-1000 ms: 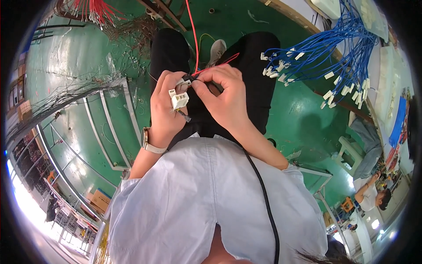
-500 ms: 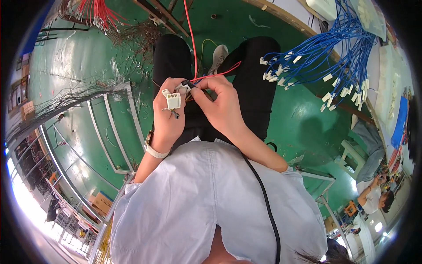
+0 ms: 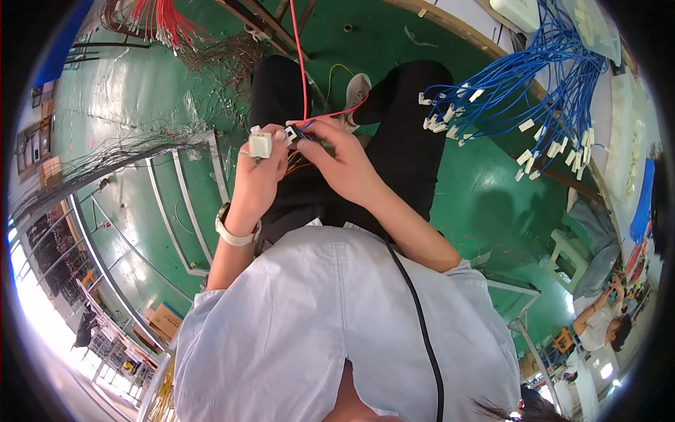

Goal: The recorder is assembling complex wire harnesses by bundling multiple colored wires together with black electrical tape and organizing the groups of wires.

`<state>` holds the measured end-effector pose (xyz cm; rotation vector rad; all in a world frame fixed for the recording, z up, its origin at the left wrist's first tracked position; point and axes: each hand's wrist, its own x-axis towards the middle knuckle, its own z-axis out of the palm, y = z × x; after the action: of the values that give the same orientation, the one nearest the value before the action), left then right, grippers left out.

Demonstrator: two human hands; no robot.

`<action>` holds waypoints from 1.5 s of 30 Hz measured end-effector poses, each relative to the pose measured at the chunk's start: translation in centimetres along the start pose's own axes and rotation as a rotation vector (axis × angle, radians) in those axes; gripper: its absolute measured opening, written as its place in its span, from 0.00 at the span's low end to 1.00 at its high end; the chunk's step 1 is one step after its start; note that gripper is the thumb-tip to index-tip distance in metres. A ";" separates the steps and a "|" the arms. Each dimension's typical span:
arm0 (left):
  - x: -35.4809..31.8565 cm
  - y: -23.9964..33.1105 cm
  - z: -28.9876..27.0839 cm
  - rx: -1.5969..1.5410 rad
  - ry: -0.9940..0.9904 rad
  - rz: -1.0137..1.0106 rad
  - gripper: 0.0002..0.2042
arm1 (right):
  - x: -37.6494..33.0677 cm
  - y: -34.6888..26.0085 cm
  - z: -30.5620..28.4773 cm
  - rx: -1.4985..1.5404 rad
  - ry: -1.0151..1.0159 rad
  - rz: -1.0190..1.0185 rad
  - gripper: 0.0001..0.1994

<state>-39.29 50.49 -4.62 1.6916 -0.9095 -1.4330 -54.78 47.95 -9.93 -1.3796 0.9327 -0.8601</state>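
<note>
Over my lap, my left hand [image 3: 259, 186] is closed on wires, and a boxy white plastic connector [image 3: 260, 145] stands out at its fingers. My right hand [image 3: 342, 163] pinches a small dark connector [image 3: 308, 136] between thumb and fingers. A small white-edged end [image 3: 291, 133] of it points toward my left fingertips. A red wire [image 3: 304, 70] comes down from the top to my hands, and another red stretch loops out past my right fingers. Orange and yellow wires [image 3: 299, 164] show below the fingers, which partly hide where they join.
Blue wires with white connectors [image 3: 520, 91] hang off the bench at the right. Red wires [image 3: 158, 21] hang at the upper left. Metal frames [image 3: 179, 204] stand on the left. A green stool [image 3: 571, 257] and another person [image 3: 603, 325] are at the right.
My left hand has turned and shifted slightly left, tilting the white connector. The dark connector's white-edged end now shows more plainly between my hands. The red loop has dipped lower and swung left.
</note>
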 end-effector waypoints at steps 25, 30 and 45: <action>-0.7 0.3 -2.2 0.425 0.006 0.590 0.10 | 4.1 -5.3 1.2 0.668 -0.087 0.330 0.19; -0.8 0.7 -2.8 0.608 0.167 0.605 0.09 | 3.6 -5.1 -0.9 0.874 -0.346 0.448 0.12; -1.0 -1.0 -0.7 0.178 0.344 0.513 0.06 | 1.9 -5.2 0.2 0.375 -0.138 0.273 0.08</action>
<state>-38.69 51.92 -4.98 1.6059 -1.1868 -0.7157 -53.65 46.14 -4.76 -0.9507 0.7847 -0.6804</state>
